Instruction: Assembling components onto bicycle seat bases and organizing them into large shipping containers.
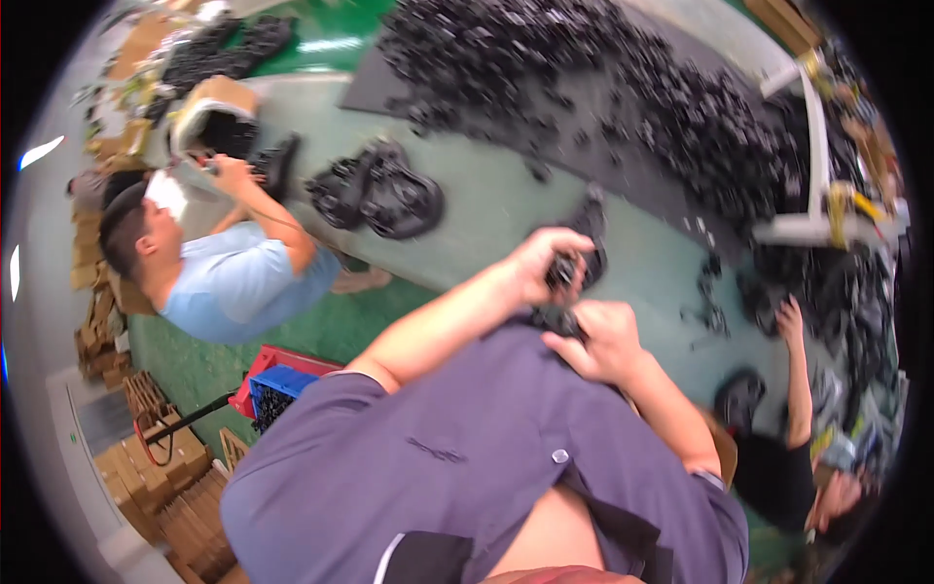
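My left hand [547, 261] is closed round a small black part [561, 273] above the near edge of the table. Just below it, close to my shirt, my right hand [605, 341] grips another black piece [556, 319]. The two pieces lie close together, and I cannot tell whether they are joined; their exact kind is unclear from blur and the fingers over them. Right behind my left hand, a long black object [593, 219] rests on the pale green table [486, 195].
A large heap of small black parts [545, 58] covers a dark mat at the far side. Black looped bundles [379, 190] lie left of centre. A co-worker in light blue [253, 273] works at left, another person's arm [798, 380] reaches in at right. A blue crate [282, 384] stands lower left.
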A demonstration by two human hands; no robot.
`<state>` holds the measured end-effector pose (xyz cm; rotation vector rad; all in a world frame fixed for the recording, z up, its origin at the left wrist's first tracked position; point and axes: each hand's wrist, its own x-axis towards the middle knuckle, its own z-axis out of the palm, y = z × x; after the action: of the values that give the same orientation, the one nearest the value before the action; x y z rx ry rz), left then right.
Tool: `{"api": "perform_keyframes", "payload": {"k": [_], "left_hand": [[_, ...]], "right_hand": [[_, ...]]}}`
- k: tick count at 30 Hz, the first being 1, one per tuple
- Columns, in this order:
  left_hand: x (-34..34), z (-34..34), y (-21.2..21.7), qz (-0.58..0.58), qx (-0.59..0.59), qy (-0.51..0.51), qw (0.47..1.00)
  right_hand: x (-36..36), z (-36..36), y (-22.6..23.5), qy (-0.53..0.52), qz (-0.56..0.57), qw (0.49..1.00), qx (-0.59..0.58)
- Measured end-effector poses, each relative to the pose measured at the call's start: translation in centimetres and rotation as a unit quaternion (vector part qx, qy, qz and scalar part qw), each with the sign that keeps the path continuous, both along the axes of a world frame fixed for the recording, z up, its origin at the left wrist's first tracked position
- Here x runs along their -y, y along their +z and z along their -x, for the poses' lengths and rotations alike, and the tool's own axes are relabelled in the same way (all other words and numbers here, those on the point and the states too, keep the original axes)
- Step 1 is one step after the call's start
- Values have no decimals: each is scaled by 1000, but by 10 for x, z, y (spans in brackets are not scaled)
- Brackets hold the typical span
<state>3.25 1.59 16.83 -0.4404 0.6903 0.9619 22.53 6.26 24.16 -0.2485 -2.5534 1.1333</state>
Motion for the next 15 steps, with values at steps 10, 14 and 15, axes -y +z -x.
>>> {"api": "perform_keyframes", "payload": {"k": [10, 14, 15], "left_hand": [[-27, -16, -32, -41, -259, -27, 965], [-57, -22, -41, -64, -373, -105, 920], [-61, -14, -61, -93, -460, -109, 877]], "right_hand": [[-23, -9, -67, -173, 386, 885, 193], [-39, -13, -109, -325, 447, 823, 131], [-46, -20, -119, -354, 430, 820, 134]]}}
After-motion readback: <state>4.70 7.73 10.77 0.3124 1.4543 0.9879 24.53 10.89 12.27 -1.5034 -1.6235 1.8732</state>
